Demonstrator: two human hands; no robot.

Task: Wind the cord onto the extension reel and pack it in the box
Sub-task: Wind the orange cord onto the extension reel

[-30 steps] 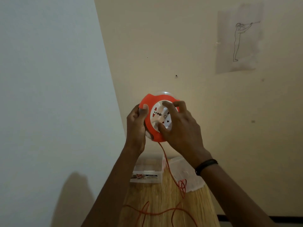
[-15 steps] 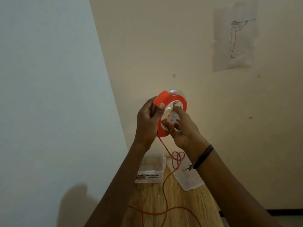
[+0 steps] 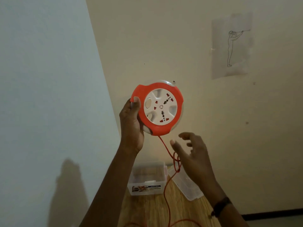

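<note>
My left hand point(image 3: 131, 126) grips the left rim of the round extension reel point(image 3: 158, 108), held up at chest height with its white socket face toward me inside an orange ring. An orange cord point(image 3: 165, 148) hangs from the reel's lower edge, twists into a small tangle beside my right palm and trails down onto the wooden table point(image 3: 150, 210). Just below and right of the reel, my right hand point(image 3: 193, 154) hovers with fingers spread, holding nothing. The clear plastic box point(image 3: 147, 179) stands open on the table's far end.
The box's clear lid point(image 3: 186, 185) lies tilted to the right of the box. Walls meet in a corner right behind the table. A paper sheet with a line drawing point(image 3: 231, 46) hangs on the right wall. A dark skirting strip point(image 3: 270, 213) runs low right.
My right hand has come off the reel's white face and dropped below it, fingers now spread. The reel has turned flatter toward me in my left hand.
</note>
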